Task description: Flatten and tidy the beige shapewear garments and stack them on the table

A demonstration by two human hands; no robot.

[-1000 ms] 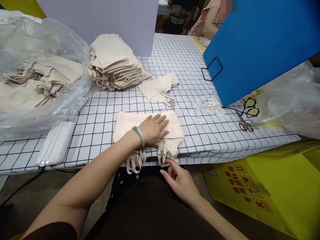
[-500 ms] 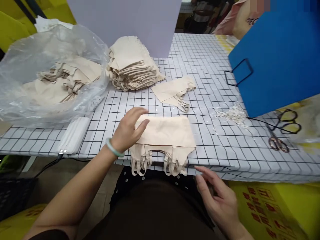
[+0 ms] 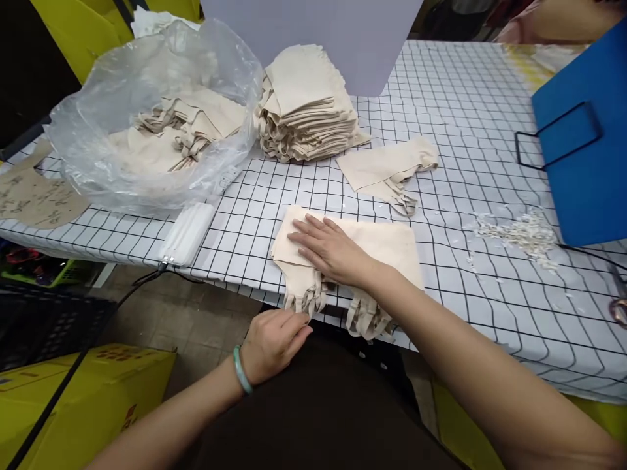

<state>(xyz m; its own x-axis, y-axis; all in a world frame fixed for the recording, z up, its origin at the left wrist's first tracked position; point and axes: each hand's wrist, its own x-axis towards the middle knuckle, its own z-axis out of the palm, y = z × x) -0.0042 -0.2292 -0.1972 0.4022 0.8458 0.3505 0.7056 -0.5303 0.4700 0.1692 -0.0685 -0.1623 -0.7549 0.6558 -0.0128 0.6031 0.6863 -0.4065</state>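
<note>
A small pile of cream cloth pieces with strap loops lies at the table's front edge, its loops hanging over the side. My right hand rests flat on the pile's left part, fingers stretched out. Below it, my left hand, with a green bangle at the wrist, is closed at the ends of the left strap loops. Its fingertips are partly hidden, but they seem to pinch the loops. Behind the pile lies a loose cream cloth piece, folded over itself.
A tall stack of cream cloth pieces stands at the back, beside a clear plastic bag holding more. A white power strip lies front left. White scraps are heaped near a blue panel at right.
My right hand has come up from below the table edge onto the cloth pile. My left hand has left the pile's top and closed at the left loops. The view has shifted left.
</note>
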